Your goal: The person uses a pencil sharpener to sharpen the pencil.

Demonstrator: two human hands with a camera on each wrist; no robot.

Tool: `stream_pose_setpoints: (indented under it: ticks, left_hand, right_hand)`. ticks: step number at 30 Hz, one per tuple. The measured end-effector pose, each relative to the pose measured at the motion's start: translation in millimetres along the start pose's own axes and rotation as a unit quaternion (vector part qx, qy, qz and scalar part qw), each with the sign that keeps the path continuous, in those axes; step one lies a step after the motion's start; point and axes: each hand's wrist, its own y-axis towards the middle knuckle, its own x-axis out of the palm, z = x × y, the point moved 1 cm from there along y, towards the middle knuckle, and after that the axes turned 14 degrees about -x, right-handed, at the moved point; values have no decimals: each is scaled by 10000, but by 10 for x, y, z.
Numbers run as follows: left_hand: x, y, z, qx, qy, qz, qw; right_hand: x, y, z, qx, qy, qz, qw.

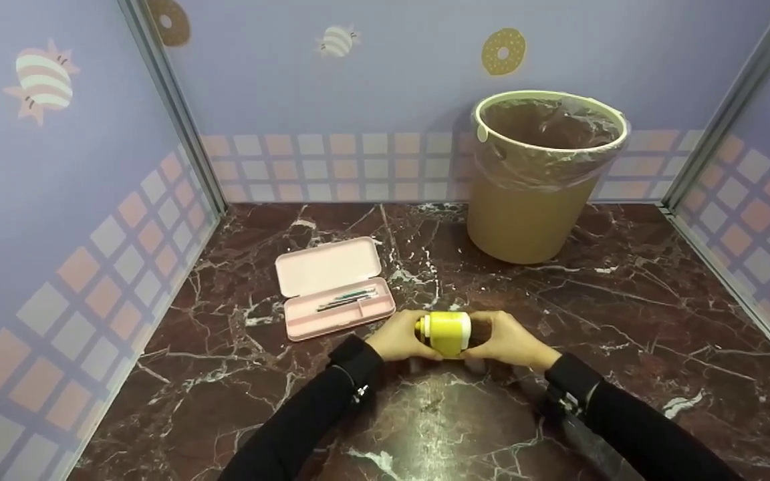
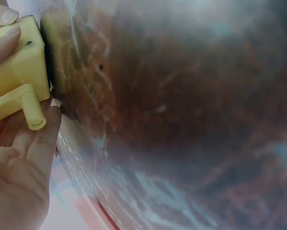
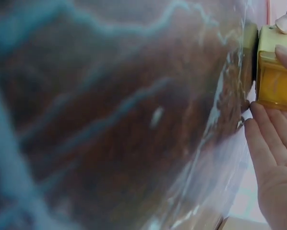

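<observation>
Between my two hands is a yellow crank pencil sharpener [image 1: 448,333], low over the marbled table. My left hand [image 1: 402,336] grips its left end, where the crank handle [image 2: 34,109] sticks out in the left wrist view. At the opposite end my right hand [image 1: 508,341] holds it with thumb and fingers. The right wrist view shows a see-through amber shavings drawer [image 3: 277,86] on that side. A dark base edge lies close to the tabletop; whether it touches, I cannot tell.
Left of the hands lies an open pink pencil case [image 1: 298,326] with several pencils [image 1: 348,298] inside. A tall lined bin [image 1: 525,220] stands at the back right. Patterned panels [image 1: 358,87] close off the back and both sides of the table [image 1: 224,401].
</observation>
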Motion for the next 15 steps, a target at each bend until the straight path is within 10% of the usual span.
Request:
stream_pose_setpoints:
  ticks: [8,15]
  left_hand:
    - [-175,-11,-11,-98,-564,0,9984]
    - [-472,30,45,-233,360,1347,9900]
  right_hand:
    - [-305,-307,139,809,-369,908,9919]
    - [-679,-673,345,1417,-1080,1913,9652]
